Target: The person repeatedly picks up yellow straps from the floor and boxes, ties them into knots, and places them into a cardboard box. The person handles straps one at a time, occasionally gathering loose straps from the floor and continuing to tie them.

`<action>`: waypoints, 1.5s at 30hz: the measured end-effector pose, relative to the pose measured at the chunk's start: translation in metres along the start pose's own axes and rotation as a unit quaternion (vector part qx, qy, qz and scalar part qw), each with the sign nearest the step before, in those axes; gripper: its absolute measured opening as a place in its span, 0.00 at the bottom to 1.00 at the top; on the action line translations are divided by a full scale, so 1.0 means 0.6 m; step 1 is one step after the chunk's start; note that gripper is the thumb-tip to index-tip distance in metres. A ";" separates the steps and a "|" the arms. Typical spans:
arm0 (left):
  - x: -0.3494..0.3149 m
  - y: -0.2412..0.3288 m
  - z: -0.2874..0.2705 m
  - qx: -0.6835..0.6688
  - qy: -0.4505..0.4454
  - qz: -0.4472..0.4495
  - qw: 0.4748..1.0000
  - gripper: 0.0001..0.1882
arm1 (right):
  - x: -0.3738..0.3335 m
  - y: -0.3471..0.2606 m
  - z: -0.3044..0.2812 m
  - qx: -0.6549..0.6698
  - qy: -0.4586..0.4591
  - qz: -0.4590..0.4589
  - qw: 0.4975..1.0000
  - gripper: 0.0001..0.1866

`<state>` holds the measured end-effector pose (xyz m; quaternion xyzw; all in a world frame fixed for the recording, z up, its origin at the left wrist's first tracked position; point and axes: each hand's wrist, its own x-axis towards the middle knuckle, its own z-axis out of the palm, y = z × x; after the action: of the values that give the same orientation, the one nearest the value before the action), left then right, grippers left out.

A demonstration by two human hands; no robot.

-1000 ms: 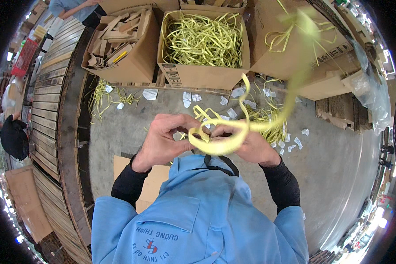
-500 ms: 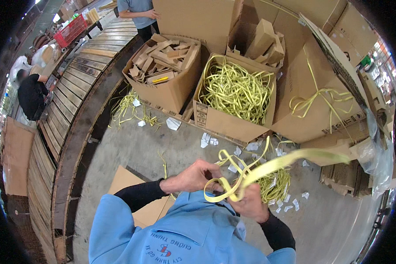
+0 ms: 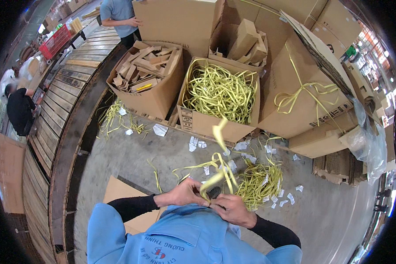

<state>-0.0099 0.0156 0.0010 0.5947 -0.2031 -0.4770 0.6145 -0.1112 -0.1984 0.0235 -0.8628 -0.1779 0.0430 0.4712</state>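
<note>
Close in front of my blue shirt, my left hand (image 3: 187,192) is closed, fingers pinching a length of flat yellow strapping band (image 3: 214,179). Beside it, my right hand (image 3: 233,210) is also closed on the band, its fingertips almost touching the left ones. Loops of the band stand up above both hands, and one blurred end reaches away from me. The exact spot where the fingers meet is partly hidden by the band. Just beyond my right hand, a tangled pile of the same yellow strapping (image 3: 262,182) lies on the floor.
Ahead stands a carton (image 3: 215,126) full of yellow strapping; left of it, a carton (image 3: 160,99) of cardboard scraps. A large carton (image 3: 312,123) is at right. Paper scraps (image 3: 160,130) litter the floor. A slatted conveyor (image 3: 70,92) curves along the left, with two people beyond.
The band's long end has swung from the right to straight ahead. My right hand has turned and come in closer to the left. The whole view has shifted slightly.
</note>
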 end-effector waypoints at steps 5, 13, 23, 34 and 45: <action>-0.011 -0.007 0.011 0.152 -0.033 0.138 0.978 0.12 | -0.024 0.042 -0.005 0.260 -0.192 0.114 0.939 0.19; -0.041 -0.045 0.021 0.141 -0.002 0.152 0.978 0.10 | -0.044 0.029 0.025 0.083 -0.149 0.077 0.982 0.09; -0.030 -0.045 0.025 0.057 0.041 0.015 0.997 0.11 | -0.032 -0.005 0.047 -0.036 -0.043 0.004 0.998 0.06; -0.040 -0.031 0.029 0.037 0.026 -0.031 0.998 0.13 | -0.019 -0.013 0.034 -0.038 -0.026 0.008 0.999 0.05; -0.035 -0.043 0.018 -0.013 0.043 -0.026 0.999 0.14 | 0.012 -0.005 0.031 -0.036 -0.078 0.006 0.996 0.07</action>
<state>-0.0370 0.0313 -0.0141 0.6116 -0.1542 -0.4693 0.6180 -0.1098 -0.1795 0.0167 -0.8743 -0.2098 0.1064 0.4245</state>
